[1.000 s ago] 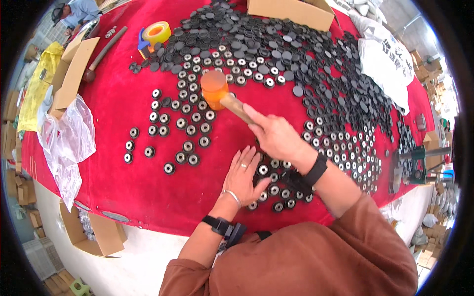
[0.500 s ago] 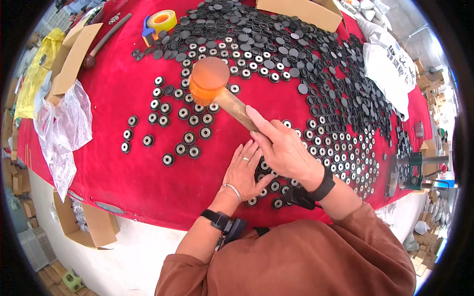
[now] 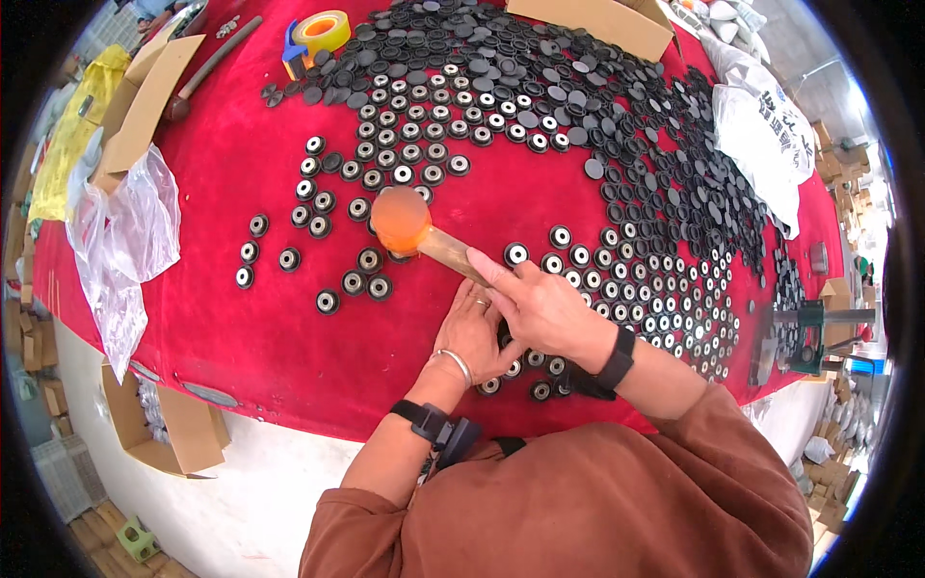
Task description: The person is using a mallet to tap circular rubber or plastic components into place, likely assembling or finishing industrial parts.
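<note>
The right hand (image 3: pixel 544 310) is closed around the wooden handle of an orange-headed mallet (image 3: pixel 402 222), index finger laid along the shaft; the head hangs blurred just over the small black discs with pale centres (image 3: pixel 368 286) scattered toward the left part of the red tabletop (image 3: pixel 231 318); whether it touches one at this instant I cannot tell. The left hand (image 3: pixel 472 332) lies palm down near the front edge, fingers spread and loosely flat, holding nothing that shows, pressing on or beside a few discs partly hidden under the right wrist.

Done well, I judge the stroke wants to fall square on one disc's centre, the mallet face flat rather than tipped, so the piece seats evenly and does not skip sideways into its neighbours; a short wrist-led swing would serve better than a long one; the steadying fingers are best kept well apart from the head's path.

A dense field of the same black discs (image 3: pixel 617 144) covers the far and right parts; a tape roll (image 3: pixel 323 31) sits near the far edge; a crumpled clear bag (image 3: pixel 125 241) hangs at the left edge.
</note>
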The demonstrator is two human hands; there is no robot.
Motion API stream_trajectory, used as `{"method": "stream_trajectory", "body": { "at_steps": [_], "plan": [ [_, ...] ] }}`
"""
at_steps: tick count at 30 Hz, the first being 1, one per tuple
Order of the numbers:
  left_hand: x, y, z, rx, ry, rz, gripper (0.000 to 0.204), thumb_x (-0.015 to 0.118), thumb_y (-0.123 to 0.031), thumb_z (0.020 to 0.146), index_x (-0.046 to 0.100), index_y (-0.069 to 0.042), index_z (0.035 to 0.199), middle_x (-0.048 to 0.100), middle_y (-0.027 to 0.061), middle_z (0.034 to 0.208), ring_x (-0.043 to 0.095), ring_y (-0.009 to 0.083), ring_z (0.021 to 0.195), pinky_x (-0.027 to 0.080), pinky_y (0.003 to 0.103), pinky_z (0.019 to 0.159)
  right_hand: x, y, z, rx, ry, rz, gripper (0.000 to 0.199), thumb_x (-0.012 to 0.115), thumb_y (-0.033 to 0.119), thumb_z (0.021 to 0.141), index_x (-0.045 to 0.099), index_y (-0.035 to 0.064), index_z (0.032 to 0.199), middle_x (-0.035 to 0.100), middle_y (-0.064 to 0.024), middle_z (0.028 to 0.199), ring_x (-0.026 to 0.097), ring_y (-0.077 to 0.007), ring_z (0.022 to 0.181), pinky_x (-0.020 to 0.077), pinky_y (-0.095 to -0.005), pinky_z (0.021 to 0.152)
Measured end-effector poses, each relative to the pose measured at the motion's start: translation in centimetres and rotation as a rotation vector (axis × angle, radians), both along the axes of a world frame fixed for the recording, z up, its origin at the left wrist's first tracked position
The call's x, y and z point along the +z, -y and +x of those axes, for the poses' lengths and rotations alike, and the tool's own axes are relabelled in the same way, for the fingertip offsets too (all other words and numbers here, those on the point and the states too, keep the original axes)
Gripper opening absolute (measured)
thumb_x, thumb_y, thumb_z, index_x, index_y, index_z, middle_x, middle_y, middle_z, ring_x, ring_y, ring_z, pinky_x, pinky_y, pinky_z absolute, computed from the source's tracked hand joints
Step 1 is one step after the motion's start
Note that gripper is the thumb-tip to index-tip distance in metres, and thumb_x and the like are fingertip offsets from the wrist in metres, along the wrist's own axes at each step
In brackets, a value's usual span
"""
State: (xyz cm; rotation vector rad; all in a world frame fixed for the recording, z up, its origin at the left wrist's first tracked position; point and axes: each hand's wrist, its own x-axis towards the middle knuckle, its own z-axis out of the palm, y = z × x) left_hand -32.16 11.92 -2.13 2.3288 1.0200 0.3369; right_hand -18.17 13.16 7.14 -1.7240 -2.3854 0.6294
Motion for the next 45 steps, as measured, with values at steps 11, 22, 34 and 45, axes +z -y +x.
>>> {"method": "stream_trajectory", "body": {
  "at_steps": [11,22,34,45],
  "plan": [
    [0.6,-5.2,-2.5,0.397,0.035,0.349,0.062,0.060,-0.032,0.089,0.043,0.007,0.135,0.038,0.0255,0.145,0.033,0.0408,0.137,0.024,0.052,0.114,1.8,2.4,7.6,-0.585,-0.709,-0.078,0.051,0.054,0.007,0.096,0.042,0.0067,0.145,0.066,-0.0084,0.113,0.062,-0.0111,0.092,0.0503,-0.0263,0.084],
    [2.6,-4.8,-1.1,-0.001,0.290,-0.032,0.065,0.062,-0.029,0.088,0.041,0.008,0.137,0.039,0.0280,0.144,0.034,0.0424,0.136,0.026,0.048,0.114,1.0,4.3,10.3,-0.788,-0.879,-0.188,0.054,0.052,0.014,0.099,0.035,0.0134,0.150,0.053,0.0041,0.077,0.048,-0.0033,0.059,0.0425,-0.0190,0.053],
    [0.5,-10.7,1.7,0.237,-0.169,0.322,0.064,0.056,-0.044,0.089,0.047,-0.001,0.136,0.040,0.0193,0.146,0.036,0.0365,0.134,0.024,0.050,0.113,0.6,5.0,10.4,-0.770,-0.861,-0.163,0.054,0.051,0.012,0.098,0.035,0.0130,0.150,0.052,0.0047,0.073,0.046,-0.0031,0.057,0.0416,-0.0196,0.052],
    [2.5,-2.3,1.3,-0.111,0.134,0.039,0.069,0.063,-0.045,0.083,0.049,0.002,0.133,0.045,0.0205,0.142,0.036,0.0375,0.136,0.022,0.053,0.114,0.4,4.6,8.9,-0.801,-0.968,-0.278,0.051,0.048,0.018,0.101,0.034,0.0134,0.150,0.055,0.0020,0.077,0.048,-0.0038,0.057,0.0448,-0.0193,0.051]
  ]
}}
